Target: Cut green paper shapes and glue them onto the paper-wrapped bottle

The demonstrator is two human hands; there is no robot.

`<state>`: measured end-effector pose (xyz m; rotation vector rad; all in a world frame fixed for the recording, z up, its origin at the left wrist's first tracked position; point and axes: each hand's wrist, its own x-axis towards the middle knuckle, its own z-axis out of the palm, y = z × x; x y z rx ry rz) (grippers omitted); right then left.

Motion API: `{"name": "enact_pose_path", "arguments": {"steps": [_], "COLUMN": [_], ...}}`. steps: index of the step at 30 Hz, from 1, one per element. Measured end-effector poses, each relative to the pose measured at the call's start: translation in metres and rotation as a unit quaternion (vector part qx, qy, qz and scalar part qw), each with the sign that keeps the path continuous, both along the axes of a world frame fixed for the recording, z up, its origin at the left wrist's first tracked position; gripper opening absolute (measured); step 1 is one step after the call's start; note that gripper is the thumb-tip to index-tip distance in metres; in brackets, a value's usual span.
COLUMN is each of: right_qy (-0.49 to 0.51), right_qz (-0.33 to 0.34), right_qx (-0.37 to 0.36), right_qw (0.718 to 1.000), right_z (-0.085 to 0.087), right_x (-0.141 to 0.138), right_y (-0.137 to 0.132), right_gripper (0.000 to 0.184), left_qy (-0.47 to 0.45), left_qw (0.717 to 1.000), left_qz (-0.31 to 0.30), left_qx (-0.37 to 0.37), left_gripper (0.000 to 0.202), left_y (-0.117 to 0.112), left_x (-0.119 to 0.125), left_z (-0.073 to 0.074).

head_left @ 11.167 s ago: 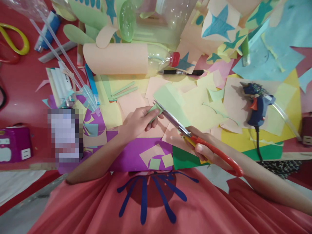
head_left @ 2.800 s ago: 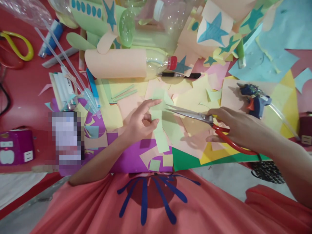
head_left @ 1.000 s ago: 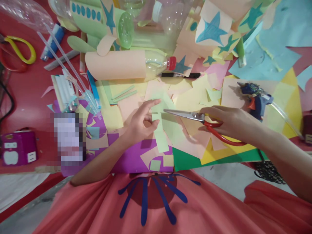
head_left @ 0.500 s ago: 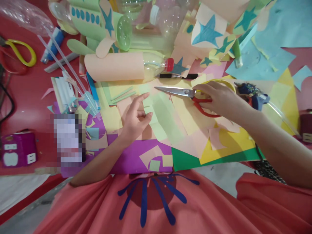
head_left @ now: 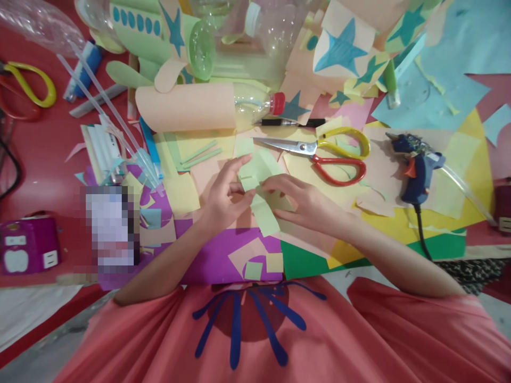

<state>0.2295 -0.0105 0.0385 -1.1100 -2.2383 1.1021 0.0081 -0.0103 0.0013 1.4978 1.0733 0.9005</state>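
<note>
Between my two hands is a light green paper strip (head_left: 265, 217), lying at a slant over a larger light green sheet. My left hand (head_left: 225, 191) is at its left edge, the thumb against the strip and the index finger curved above it. From the right, my right hand (head_left: 305, 205) has its fingertips on the same strip near the thumb of the left; part of the grip is hidden. Just beyond the right hand lie scissors (head_left: 309, 150) with one yellow and one red handle, blades pointing left and nothing holding them.
A paper-wrapped bottle (head_left: 186, 108) with a red cap and a black pen (head_left: 287, 123) lie beyond the scissors. At right is a blue glue gun (head_left: 417, 175) with its cord. Clear straws (head_left: 115, 117), a purple box (head_left: 30, 243) and a blurred-out phone (head_left: 112, 229) are at left.
My right hand has let go of the scissors, leaving them on the papers, and moved left to the green strip. My left hand has stayed nearly in place.
</note>
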Motion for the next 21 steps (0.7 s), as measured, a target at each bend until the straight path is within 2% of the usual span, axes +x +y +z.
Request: {"name": "enact_pose_path", "arguments": {"steps": [4, 8, 11, 14, 18, 21], "right_qy": [0.116, 0.148, 0.210, 0.283, 0.318, 0.330], "right_qz": [-0.038, -0.113, -0.161, -0.203, -0.213, -0.205], "right_qx": [-0.064, -0.112, -0.153, -0.170, -0.187, -0.197], "right_qw": [0.990, 0.976, 0.952, 0.922, 0.905, 0.900], "right_z": [-0.010, -0.021, -0.032, -0.041, -0.041, -0.038], "right_x": [-0.016, -0.020, -0.022, -0.025, -0.028, -0.026], "right_y": [0.000, -0.002, -0.006, -0.009, -0.010, -0.008], "right_gripper": [0.017, 0.020, 0.024, 0.032, 0.043, 0.043], "left_qy": [0.027, 0.039, 0.033, 0.021, 0.038, 0.049], "left_qw": [0.999, 0.996, 0.996, 0.995, 0.991, 0.988], "left_qz": [-0.017, -0.034, -0.027, -0.010, -0.003, -0.015], "left_qx": [0.030, 0.076, 0.084, 0.095, 0.131, 0.148], "left_gripper": [0.057, 0.055, 0.048, 0.057, 0.063, 0.064], "left_y": [-0.002, -0.004, -0.004, -0.003, -0.002, -0.003], "left_x": [0.000, 0.000, -0.002, -0.002, -0.001, -0.001], "left_z": [0.002, 0.000, -0.003, -0.008, -0.013, -0.014]}}
